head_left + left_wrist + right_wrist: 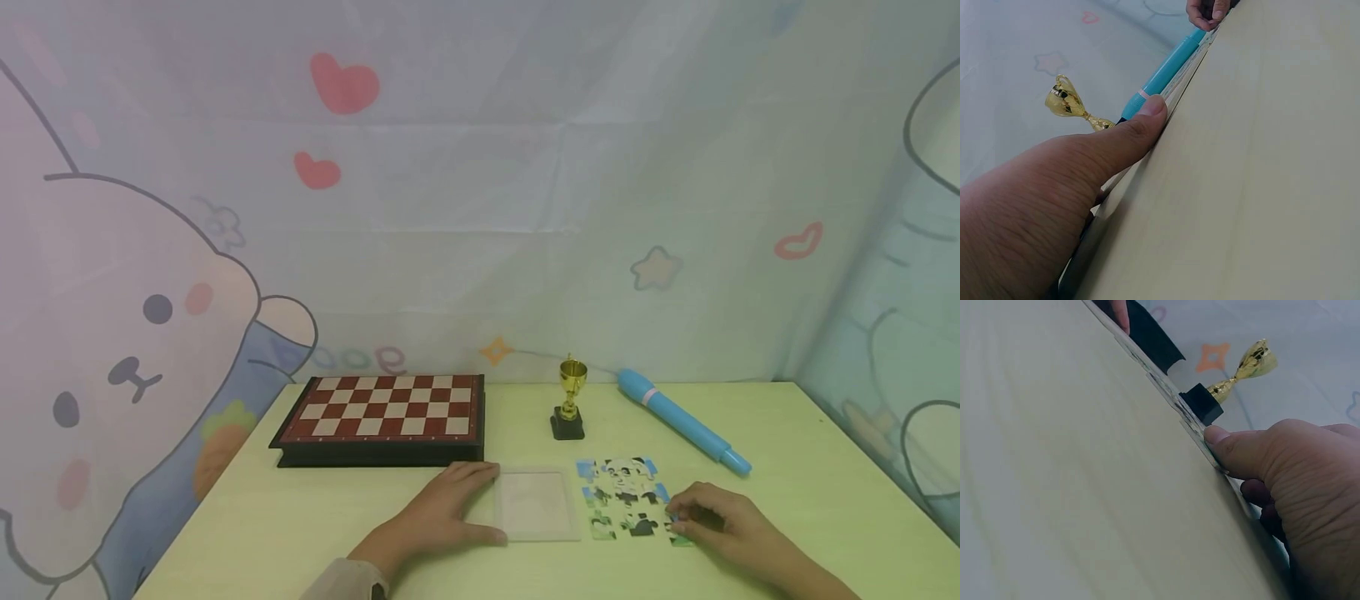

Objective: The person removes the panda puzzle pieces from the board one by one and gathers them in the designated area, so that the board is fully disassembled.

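Head view: the left hand (438, 515) lies flat, fingers relaxed, against the clear plastic tray (534, 505) near the table's (300, 533) front edge — light, stiff and probably slippery, best held by its rim. Beside it, the right hand (716, 523) pinches a panda puzzle (626, 498) piece.

Left wrist view: the thumb (1138, 122) presses the tray's edge.

Right wrist view: fingertips (1225, 447) nip thin card.

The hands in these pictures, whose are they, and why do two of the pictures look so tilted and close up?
They belong to one person wearing three cameras. The wide picture comes from the head; the tilted ones come from each wrist, low over the table. The left hand rests its fingers on a clear plastic tray. The right hand touches the edge of a panda jigsaw puzzle, fingers curled. Behind lie a chessboard, a little gold trophy and a fat blue pen.
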The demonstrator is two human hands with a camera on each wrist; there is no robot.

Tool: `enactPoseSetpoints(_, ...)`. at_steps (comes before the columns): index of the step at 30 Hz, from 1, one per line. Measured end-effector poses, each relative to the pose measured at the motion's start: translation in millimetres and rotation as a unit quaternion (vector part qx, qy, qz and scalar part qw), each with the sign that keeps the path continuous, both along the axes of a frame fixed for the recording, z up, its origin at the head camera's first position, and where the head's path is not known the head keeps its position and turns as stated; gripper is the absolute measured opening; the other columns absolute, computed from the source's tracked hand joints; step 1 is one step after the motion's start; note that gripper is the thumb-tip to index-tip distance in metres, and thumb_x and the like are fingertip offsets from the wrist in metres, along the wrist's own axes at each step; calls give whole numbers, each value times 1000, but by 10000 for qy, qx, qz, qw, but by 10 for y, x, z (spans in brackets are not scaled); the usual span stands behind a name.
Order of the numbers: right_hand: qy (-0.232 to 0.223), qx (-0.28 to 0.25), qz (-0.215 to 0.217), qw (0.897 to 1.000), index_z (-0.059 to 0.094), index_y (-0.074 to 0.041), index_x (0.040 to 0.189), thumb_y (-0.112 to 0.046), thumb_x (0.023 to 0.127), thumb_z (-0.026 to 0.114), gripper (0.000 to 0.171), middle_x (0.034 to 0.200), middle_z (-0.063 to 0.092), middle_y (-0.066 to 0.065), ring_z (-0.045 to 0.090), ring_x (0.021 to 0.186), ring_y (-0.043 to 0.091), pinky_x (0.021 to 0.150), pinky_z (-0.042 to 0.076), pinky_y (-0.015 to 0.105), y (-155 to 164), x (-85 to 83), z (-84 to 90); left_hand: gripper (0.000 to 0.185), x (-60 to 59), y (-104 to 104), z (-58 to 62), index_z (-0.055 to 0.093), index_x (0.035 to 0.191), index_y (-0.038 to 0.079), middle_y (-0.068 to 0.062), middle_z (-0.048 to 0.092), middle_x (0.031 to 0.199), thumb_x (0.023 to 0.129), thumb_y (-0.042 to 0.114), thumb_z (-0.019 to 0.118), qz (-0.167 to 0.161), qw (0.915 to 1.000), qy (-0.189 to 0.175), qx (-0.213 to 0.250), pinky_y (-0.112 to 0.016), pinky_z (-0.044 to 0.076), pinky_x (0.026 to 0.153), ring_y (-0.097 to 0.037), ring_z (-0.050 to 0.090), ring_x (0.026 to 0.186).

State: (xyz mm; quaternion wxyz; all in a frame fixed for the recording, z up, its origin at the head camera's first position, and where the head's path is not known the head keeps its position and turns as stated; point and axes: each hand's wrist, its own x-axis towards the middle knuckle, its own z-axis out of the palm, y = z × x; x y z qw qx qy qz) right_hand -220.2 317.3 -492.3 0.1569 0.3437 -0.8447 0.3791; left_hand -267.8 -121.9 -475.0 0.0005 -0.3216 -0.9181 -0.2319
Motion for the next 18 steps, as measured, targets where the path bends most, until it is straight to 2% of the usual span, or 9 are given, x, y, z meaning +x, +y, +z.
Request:
enactPoseSetpoints(10, 487, 74, 96, 9987, 65, -12, 100, 8, 78, 72, 31, 89, 66, -4, 58, 76, 5, 64, 50, 16, -42, 4, 39, 93, 8, 4, 18, 36, 149, 29, 9, 39, 153, 73, 79, 58, -9, 10000, 37, -49, -51, 35, 115, -19, 37, 141)
enactPoseSetpoints(15, 368, 92, 126, 9992, 65, -16, 103, 3, 82, 71, 29, 93, 65, -7, 59, 77, 3, 65, 51, 15, -24, -15, 16, 93, 6, 1, 9, 35, 149, 30, 10, 38, 153, 73, 79, 58, 12, 10000, 2, -27, -52, 34, 115, -18, 36, 141)
enactPoseSetpoints(18, 128, 109, 61, 9998, 65, -18, 104, -3, 86, 69, 24, 95, 66, -9, 61, 79, 2, 66, 52, 16, -9, -19, -4, 93, 9, 1, 5, 35, 149, 30, 11, 38, 153, 73, 79, 58, 19, 10000, -30, -18, -52, 34, 115, -18, 36, 141)
